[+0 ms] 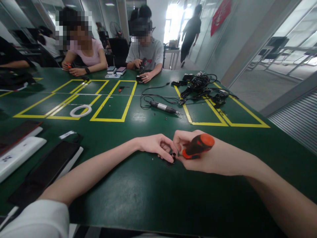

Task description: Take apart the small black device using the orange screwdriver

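Observation:
In front of me, both hands meet low over the green table (119, 185). My right hand (195, 155) is closed round a screwdriver (200, 145) with a dark and orange handle, its butt tilted up to the right. The screwdriver's tip end points toward my left hand (162, 147), whose thumb and fingers pinch a small black part (174, 154). What kind of part this is cannot be made out, as the fingertips cover most of it. A dark shape or shadow lies just beneath it on the table.
Beyond my hands lies a corded electric screwdriver (162, 107). A heap of black cables (200, 86) is at the far right. A white ring (80, 111) sits on the yellow tape lines. Left of me are a black pouch (47, 168) and a white power strip (22, 152). Two people sit opposite.

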`<state>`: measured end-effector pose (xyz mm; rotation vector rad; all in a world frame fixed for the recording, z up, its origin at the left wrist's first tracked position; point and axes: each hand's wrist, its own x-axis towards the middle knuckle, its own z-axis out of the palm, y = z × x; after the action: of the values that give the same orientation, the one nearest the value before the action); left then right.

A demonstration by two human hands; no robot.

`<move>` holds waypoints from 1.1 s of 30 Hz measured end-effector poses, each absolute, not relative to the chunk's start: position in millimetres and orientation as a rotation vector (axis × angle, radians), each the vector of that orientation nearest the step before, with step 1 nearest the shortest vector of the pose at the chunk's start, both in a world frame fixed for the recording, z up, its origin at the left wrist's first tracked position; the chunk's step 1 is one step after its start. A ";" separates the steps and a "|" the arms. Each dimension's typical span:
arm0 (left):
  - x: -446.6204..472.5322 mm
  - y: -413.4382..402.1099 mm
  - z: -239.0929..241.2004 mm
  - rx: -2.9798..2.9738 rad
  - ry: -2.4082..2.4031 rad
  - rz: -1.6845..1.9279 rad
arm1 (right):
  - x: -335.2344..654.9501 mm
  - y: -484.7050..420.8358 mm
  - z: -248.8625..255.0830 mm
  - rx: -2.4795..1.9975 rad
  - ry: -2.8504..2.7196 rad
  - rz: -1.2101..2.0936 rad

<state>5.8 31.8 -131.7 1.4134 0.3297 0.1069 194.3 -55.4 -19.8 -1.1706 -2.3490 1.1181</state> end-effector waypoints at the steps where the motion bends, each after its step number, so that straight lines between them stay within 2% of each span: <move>1: 5.6 31.9 -132.0 1.413 0.334 0.110 | 193.9 -55.2 -21.2 -1.137 -2.360 1.127; 8: 5.2 31.1 -130.6 1.386 0.384 0.097 | 188.7 -53.0 -29.3 -1.091 -2.353 1.044; 24: 5.8 33.7 -130.1 1.354 0.332 0.074 | 190.0 -51.7 -29.3 -1.005 -2.327 1.104; 33: 7.2 31.6 -127.1 1.337 0.356 0.069 | 192.9 -53.2 -21.5 -1.105 -2.359 1.134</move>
<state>7.2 31.6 -127.1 1.3368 0.3563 0.0689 192.9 -53.2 -21.5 -1.1053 -2.3585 1.1341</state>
